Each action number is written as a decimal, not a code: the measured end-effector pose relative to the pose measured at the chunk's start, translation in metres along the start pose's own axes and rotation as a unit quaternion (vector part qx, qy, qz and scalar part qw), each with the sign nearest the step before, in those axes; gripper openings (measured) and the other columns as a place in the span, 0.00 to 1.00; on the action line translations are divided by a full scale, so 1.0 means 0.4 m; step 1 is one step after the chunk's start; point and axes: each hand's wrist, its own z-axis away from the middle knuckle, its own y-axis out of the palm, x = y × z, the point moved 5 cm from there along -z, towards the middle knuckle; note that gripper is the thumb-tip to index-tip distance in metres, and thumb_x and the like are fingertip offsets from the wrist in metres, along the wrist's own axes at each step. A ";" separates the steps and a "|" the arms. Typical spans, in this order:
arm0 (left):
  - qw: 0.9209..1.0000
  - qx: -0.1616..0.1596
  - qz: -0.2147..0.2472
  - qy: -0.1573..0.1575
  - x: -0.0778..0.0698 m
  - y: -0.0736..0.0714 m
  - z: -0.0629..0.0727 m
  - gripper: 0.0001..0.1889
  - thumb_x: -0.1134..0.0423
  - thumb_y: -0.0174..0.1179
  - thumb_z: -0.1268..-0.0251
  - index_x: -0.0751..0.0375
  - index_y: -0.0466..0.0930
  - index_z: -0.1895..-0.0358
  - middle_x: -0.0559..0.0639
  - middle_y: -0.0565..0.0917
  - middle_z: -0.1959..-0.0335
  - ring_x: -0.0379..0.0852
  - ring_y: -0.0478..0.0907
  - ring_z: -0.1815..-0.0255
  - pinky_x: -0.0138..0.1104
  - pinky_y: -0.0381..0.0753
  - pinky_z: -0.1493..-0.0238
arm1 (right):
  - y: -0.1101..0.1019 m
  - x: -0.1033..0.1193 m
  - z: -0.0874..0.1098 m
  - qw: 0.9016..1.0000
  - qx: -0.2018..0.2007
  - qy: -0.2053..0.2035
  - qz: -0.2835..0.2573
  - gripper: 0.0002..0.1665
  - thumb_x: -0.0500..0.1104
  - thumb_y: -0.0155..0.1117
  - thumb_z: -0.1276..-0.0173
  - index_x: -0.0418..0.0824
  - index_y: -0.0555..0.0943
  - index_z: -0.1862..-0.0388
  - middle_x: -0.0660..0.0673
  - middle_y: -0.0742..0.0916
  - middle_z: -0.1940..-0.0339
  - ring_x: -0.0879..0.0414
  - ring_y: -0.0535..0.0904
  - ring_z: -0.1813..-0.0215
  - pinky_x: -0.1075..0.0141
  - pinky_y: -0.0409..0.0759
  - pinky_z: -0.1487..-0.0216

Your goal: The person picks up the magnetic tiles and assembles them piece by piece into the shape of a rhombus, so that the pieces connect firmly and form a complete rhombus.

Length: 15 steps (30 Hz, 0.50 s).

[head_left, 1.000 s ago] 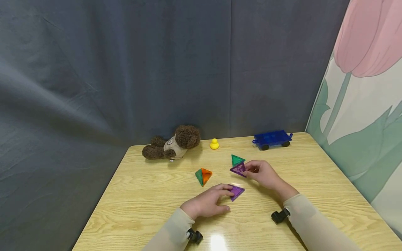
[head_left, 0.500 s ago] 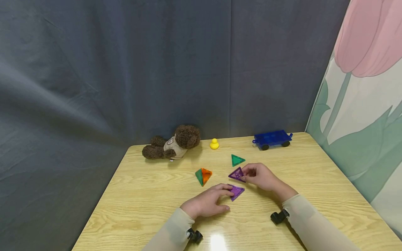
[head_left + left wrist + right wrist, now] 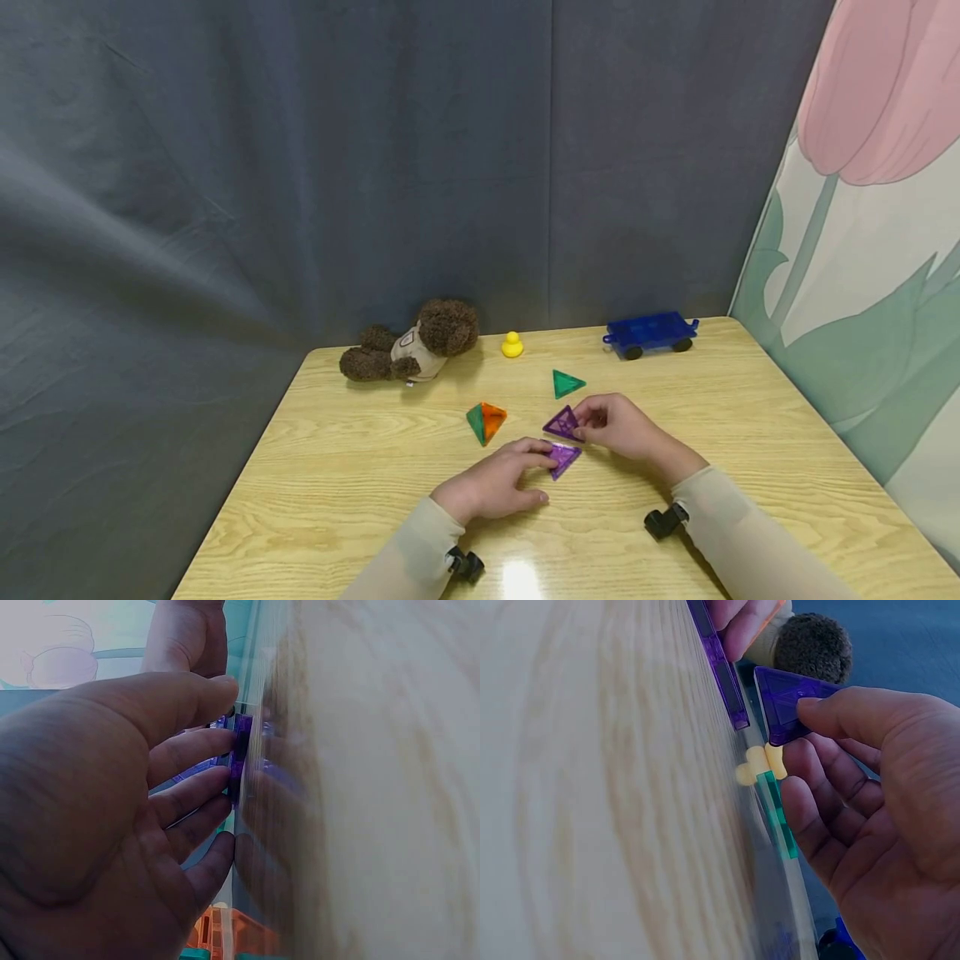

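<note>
My left hand point(image 3: 495, 485) lies low over the table, its fingertips resting on a flat purple triangular magnetic tile point(image 3: 567, 458). In the left wrist view the fingers are extended against that tile's edge point(image 3: 239, 761). Just behind it, my right hand point(image 3: 624, 429) pinches a second purple triangular tile point(image 3: 558, 422) between thumb and fingers. The right wrist view shows this held tile point(image 3: 784, 705) tilted up and apart from the flat tile point(image 3: 721, 671). Farther back lies a green triangular tile point(image 3: 566, 384).
Left of the tiles sits a joined green and orange tile piece point(image 3: 491, 422). Along the back edge are a brown teddy bear point(image 3: 422, 354) lying on its side, a yellow rubber duck point(image 3: 512, 345) and a blue wheeled tile base point(image 3: 651, 332). A dark curtain point(image 3: 420, 167) hangs behind the table.
My right hand has brought its purple tile down and toward me, away from the green tile and closer to the flat purple one. The left hand has barely moved.
</note>
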 end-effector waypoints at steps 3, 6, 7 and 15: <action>1.000 -0.002 0.000 -0.001 0.000 0.000 0.000 0.30 0.47 0.65 0.25 0.44 0.73 0.24 0.39 0.63 0.19 0.44 0.60 0.20 0.44 0.64 0.23 | 0.002 0.004 0.001 1.000 0.003 -0.006 -0.002 0.09 0.32 0.72 0.32 0.45 0.89 0.58 0.51 0.87 0.64 0.53 0.81 0.63 0.65 0.82 0.62; 1.000 -0.005 0.001 -0.001 0.001 0.000 0.001 0.30 0.47 0.65 0.26 0.44 0.74 0.24 0.39 0.63 0.20 0.44 0.61 0.20 0.44 0.64 0.23 | 0.004 0.004 0.001 1.000 0.006 -0.011 -0.002 0.08 0.32 0.73 0.32 0.45 0.89 0.59 0.51 0.87 0.65 0.52 0.81 0.63 0.65 0.82 0.62; 1.000 -0.006 0.001 -0.001 0.001 0.000 0.001 0.30 0.47 0.65 0.26 0.44 0.74 0.24 0.39 0.63 0.20 0.44 0.61 0.20 0.44 0.64 0.23 | 0.005 0.003 0.001 1.000 0.006 -0.013 -0.003 0.08 0.32 0.73 0.32 0.45 0.89 0.59 0.51 0.87 0.65 0.52 0.81 0.63 0.65 0.82 0.62; 1.000 -0.013 0.012 -0.005 0.004 0.000 0.001 0.29 0.47 0.66 0.26 0.45 0.75 0.25 0.37 0.64 0.21 0.44 0.62 0.21 0.43 0.65 0.24 | 0.022 0.003 0.003 0.999 0.028 -0.020 -0.012 0.07 0.33 0.73 0.32 0.44 0.89 0.59 0.47 0.88 0.65 0.53 0.82 0.63 0.66 0.82 0.62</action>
